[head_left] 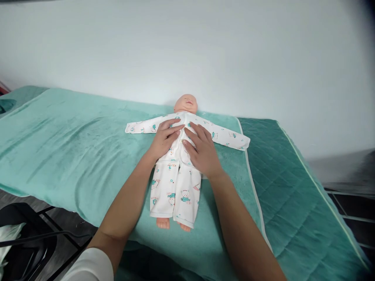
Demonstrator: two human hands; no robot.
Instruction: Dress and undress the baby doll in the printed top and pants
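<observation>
Your left hand [166, 139] lay flat on the chest of the doll [187, 103], fingers extended and gripping nothing. Your right hand [202, 150] rested on the other side of the white printed top [228, 136], fingers spread, also without a grip. The doll lay on its back on the light green blanket [96, 144], its sleeves stretched out to both sides, its head near the wall [205, 50]. The printed trousers [187, 191] covered its legs, with both feet showing below the hems.
</observation>
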